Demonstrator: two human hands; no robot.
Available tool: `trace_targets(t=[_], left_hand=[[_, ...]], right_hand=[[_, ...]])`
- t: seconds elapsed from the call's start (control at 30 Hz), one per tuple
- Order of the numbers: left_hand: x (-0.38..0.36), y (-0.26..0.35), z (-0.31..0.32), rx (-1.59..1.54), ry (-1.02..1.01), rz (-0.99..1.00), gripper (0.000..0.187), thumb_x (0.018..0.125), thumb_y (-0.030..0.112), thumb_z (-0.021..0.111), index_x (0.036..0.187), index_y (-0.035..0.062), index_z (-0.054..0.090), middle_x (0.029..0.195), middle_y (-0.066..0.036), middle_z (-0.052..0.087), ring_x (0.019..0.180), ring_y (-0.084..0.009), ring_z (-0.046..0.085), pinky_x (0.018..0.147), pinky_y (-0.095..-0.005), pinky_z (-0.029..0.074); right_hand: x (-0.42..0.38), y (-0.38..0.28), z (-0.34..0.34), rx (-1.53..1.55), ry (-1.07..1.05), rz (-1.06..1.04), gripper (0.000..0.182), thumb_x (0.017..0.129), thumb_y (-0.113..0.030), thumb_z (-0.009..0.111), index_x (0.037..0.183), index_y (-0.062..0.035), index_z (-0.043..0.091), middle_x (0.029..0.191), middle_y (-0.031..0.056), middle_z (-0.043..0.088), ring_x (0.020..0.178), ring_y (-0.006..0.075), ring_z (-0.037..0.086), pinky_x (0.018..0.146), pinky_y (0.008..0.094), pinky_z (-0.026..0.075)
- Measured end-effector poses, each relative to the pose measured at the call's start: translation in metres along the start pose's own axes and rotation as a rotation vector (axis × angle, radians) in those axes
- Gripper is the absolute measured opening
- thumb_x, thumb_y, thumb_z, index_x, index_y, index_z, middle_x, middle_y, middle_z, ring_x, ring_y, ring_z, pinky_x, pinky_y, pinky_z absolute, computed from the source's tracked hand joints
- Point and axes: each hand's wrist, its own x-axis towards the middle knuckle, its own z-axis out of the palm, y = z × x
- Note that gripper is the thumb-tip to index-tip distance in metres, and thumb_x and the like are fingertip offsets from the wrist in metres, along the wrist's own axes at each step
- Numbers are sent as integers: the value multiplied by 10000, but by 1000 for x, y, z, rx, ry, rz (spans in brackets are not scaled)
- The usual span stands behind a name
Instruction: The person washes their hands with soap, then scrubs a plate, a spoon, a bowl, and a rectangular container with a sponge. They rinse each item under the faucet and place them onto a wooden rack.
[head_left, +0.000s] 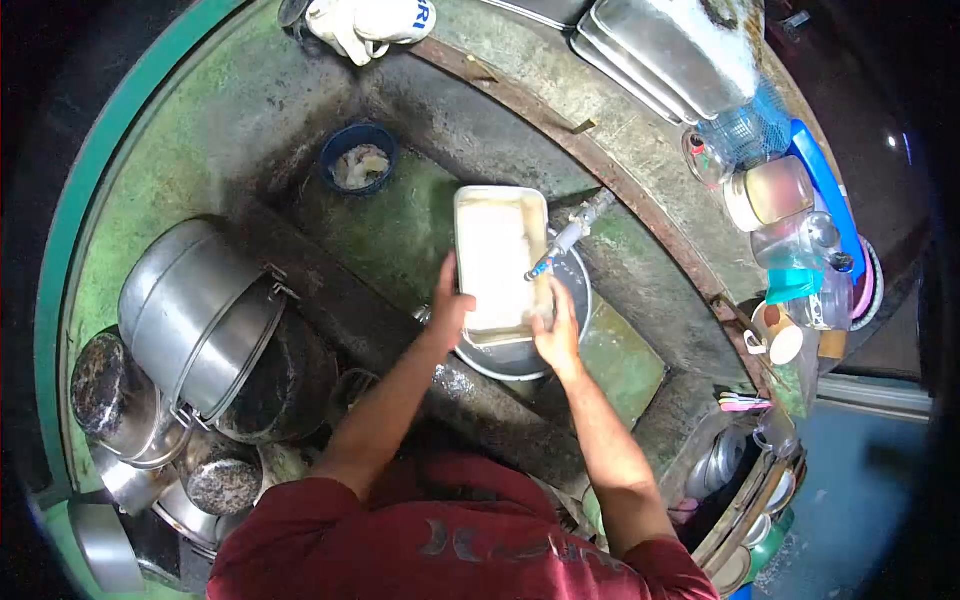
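Observation:
A pale rectangular tub (pixel 492 265) is held over a round metal basin (pixel 578 300) on the washing area floor. My left hand (pixel 450 318) grips the tub's near left side, thumb over the rim. On the near right corner, my right hand (pixel 558 330) closes with its fingers around the wall. The tub's inside is too brightly lit to make out what is in it. A tap (pixel 572 236) with a blue tip reaches over the tub's right side. The tub hides much of the basin.
A blue bowl of scraps (pixel 358 160) stands in the far left corner. Large metal pots (pixel 195 310) crowd the left side. Metal trays (pixel 670 55), jars (pixel 770 195) and cups line the right ledge. A white jug (pixel 385 18) sits at the top.

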Motion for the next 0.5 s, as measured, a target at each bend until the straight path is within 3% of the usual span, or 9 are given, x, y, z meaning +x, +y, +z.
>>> trace_targets(t=[0.07,0.13,0.2,0.23,0.27,0.33,0.37,0.47,0.5], left_hand=[[-5,-16,11,-13,-3,3,1010,522,-44,493,1488,102,234,1385,-155,411,1253,-319,432,1022,-389,413],[-10,-16,10,57,34,94,1023,517,-49,486,1492,107,217,1401,-158,389,1245,-315,446,1013,-408,426],[-13,5,7,-109,167,14,998,516,-62,490,1470,57,217,1360,-154,426,1229,-312,466,1024,-380,405],[-10,14,5,-100,129,106,988,530,-62,490,1470,63,210,1359,-155,424,1228,-312,463,1022,-384,407],[-6,20,0,-90,93,197,978,544,-62,490,1469,69,202,1358,-156,423,1227,-312,460,1020,-387,408],[6,16,1,0,147,228,971,558,-65,491,1472,76,195,1364,-156,415,1237,-304,449,1024,-388,402],[12,7,0,82,201,253,963,573,-67,492,1474,84,187,1369,-156,407,1246,-297,437,1029,-389,396],[-4,-8,20,4,182,236,1008,584,-93,507,1488,105,106,1361,-147,382,1240,-282,420,1042,-395,364],[-10,-13,19,23,165,262,1011,586,-105,506,1487,108,100,1355,-140,383,1231,-281,425,1036,-398,368]], right_hand=[[-13,1,1,455,-26,393,682,831,5,584,1436,-105,289,1341,237,459,1240,334,455,1055,412,366],[-11,-8,0,873,91,718,696,861,26,542,1462,-157,243,1310,182,491,1125,272,553,908,397,498],[-3,-22,2,992,-9,813,672,881,-2,523,1460,-186,235,1276,153,512,1007,232,606,775,366,556],[0,2,22,992,-119,802,661,897,-33,508,1459,-212,210,1234,122,530,910,214,619,680,368,572],[11,1,34,1042,-226,883,601,899,-61,519,1422,-198,256,1177,105,548,828,205,617,611,370,572],[18,-20,45,1101,-147,882,488,898,-95,532,1346,-190,363,1128,96,555,807,205,613,580,355,564],[21,-30,44,1087,-51,879,330,886,-131,557,1209,-112,490,1037,83,591,796,191,616,570,312,551],[13,28,48,1220,-217,968,245,863,-116,550,1100,-54,560,970,93,624,729,177,632,528,272,528],[9,11,53,1288,-105,994,228,830,-154,524,1039,-104,601,775,25,641,608,140,618,456,260,441]])
